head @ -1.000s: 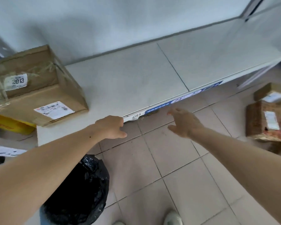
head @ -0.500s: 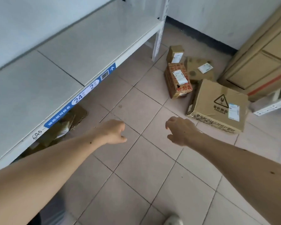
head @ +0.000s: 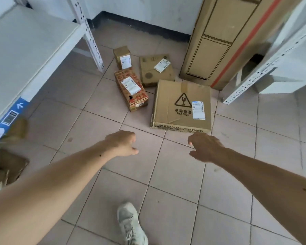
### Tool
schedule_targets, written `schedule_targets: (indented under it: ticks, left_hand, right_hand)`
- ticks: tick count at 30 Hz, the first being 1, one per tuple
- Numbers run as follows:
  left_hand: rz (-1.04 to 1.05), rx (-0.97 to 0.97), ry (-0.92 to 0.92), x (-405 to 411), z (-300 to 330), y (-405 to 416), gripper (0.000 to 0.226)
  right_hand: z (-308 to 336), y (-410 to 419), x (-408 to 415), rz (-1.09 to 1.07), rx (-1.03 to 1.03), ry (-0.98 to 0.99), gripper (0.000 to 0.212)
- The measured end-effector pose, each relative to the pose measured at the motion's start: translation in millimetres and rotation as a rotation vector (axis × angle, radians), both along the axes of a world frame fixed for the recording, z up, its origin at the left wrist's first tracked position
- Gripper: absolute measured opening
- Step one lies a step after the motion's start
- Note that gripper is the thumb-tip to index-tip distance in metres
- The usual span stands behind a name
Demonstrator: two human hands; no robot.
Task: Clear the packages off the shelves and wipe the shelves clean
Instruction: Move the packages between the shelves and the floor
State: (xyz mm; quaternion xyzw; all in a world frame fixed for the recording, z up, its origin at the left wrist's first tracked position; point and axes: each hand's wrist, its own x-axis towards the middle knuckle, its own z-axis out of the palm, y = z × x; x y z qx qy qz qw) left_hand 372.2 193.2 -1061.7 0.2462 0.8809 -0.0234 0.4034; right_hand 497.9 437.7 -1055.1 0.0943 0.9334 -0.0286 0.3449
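Observation:
Several cardboard packages lie on the tiled floor ahead: a large flat box marked FRAGILE [head: 182, 105], a box with red print [head: 131, 90], a small upright box [head: 122, 57] and a flat square box [head: 155, 70]. The bare white shelf [head: 23, 45] runs along the left. My left hand [head: 122, 143] hangs over the floor with fingers loosely curled, holding nothing. My right hand [head: 204, 147] is held out just short of the FRAGILE box, fingers relaxed and empty.
A tall cardboard carton [head: 223, 38] leans against the far wall. A second white shelf unit [head: 276, 55] stands at the right. Crumpled brown packaging [head: 5, 167] lies under the left shelf. My shoe [head: 131, 225] is on the tiles below.
My view has swung right, away from the shelf with its box, toward the pile of packages on the floor. Both hands stay empty and now reach out near the FRAGILE box.

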Motion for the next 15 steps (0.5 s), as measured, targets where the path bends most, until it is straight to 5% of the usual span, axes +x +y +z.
schedule_targets:
  ticks: [15]
  left_hand:
    - [-0.115,-0.012,-0.025,-139,-79,176,0.049]
  right_hand:
    - [-72,183,-103,-0.293,-0.043,0.003,0.043]
